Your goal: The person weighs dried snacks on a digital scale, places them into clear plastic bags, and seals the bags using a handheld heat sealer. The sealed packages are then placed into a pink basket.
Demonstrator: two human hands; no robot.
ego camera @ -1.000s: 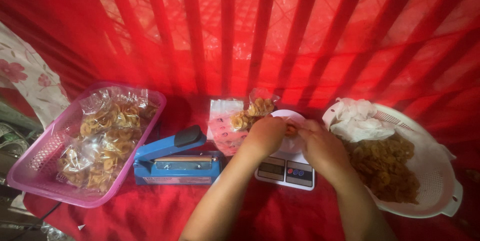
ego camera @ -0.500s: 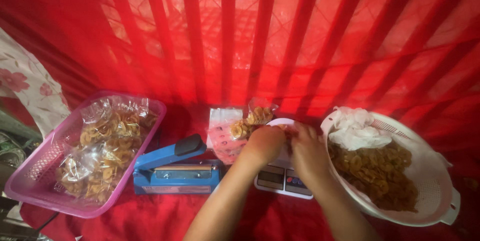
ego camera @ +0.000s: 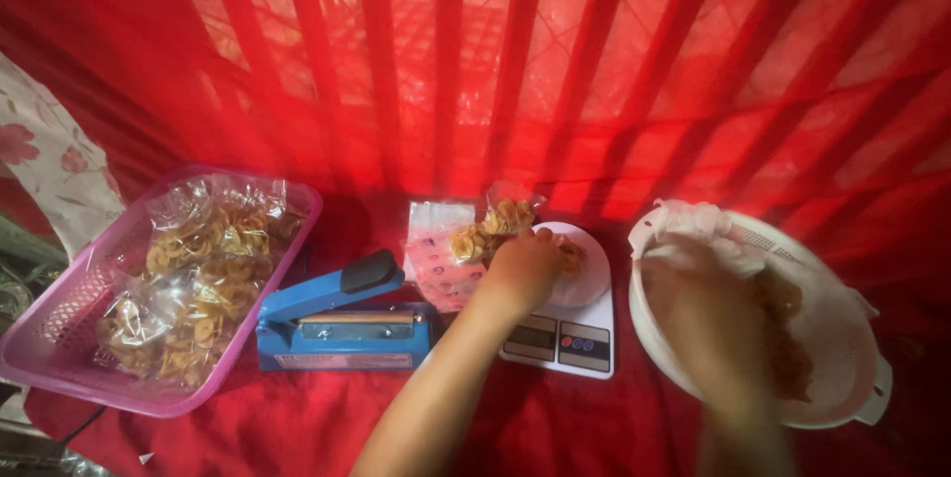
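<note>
Head cam: L hand curled on snack bag over scale; R hand blurred in colander, fingers unclear.

Small home snack-packing station, set on a red cloth. Evidence: blue heat sealer, white digital scale, pink basket of bagged chips at left, white colander of loose chips at right.
</note>
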